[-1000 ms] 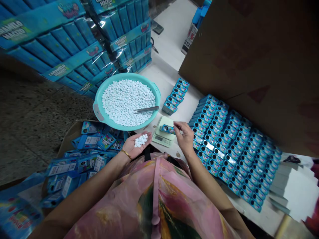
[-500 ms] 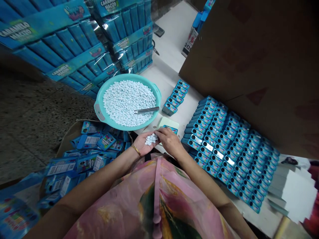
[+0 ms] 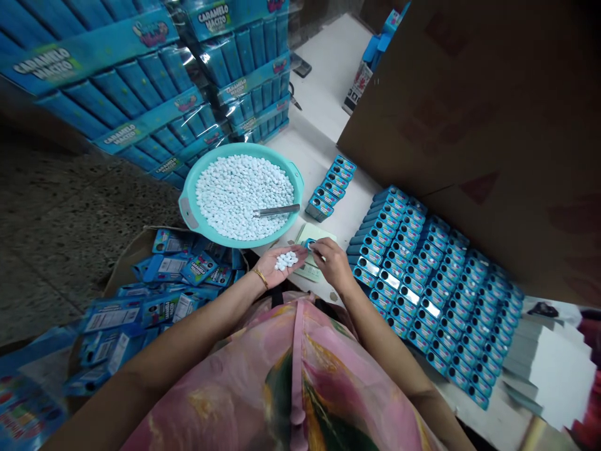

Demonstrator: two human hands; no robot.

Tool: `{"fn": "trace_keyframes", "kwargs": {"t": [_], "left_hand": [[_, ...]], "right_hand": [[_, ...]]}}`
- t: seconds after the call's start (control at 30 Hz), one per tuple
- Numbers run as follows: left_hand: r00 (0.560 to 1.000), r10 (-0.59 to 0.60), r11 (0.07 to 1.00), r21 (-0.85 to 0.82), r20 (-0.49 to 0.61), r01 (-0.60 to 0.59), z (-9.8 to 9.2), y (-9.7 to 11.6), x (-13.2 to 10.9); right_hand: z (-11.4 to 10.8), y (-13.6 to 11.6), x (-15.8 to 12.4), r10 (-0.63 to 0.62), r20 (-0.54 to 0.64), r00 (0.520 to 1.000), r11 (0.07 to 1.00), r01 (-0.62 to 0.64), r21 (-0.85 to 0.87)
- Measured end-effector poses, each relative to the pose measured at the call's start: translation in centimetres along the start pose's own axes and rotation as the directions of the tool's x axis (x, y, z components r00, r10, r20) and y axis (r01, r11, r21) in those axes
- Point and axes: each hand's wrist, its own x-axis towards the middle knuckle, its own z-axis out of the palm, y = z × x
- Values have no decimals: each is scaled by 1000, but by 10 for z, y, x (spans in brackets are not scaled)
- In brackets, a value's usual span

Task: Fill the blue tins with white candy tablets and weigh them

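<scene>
While the left hand [image 3: 270, 266] is palm up and open, with a small pile of white candies [image 3: 285, 260] on it, the right hand [image 3: 333, 262] is just beside it, at a little blue box [image 3: 310, 243]. The right fingers are close together, but I cannot tell if they grip anything. Both hands are near the front edge of the worktop [image 3: 357, 207]. The little blue box is over the pale scale [image 3: 318, 233]. Bare room lies past the scale, between the short row of boxes [image 3: 331, 188] and the big block of boxes [image 3: 422, 282]. A big cardboard wall [image 3: 446, 125] stands behind that block. I count one scale, one bowl [image 3: 191, 178] full of more white candies, one metal tool [image 3: 277, 210] in it, and five or six boxes in the short row. The block has too many to count.
</scene>
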Motion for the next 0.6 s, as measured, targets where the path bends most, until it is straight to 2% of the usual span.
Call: {"fn": "trace_keyframes", "kwargs": {"t": [0.17,0.27,0.43,0.6], "left_hand": [[994,10,999,-35,-112,-14,-27,10,-2],[989,22,997,-71,-148,-33,-39,11,-9],[986,67,992,-93,-154,-82,-49,12,-22],[981,70,990,-111,-178,-91,-57,13,-32]], "right_hand": [[2,12,-2,72,-29,997,996,-71,46],[-3,12,-6,106,-127,986,991,-94,99],[-23,14,-20,188,-276,943,975,-144,169],[-34,19,-31,242,-377,894,969,-199,148]]}}
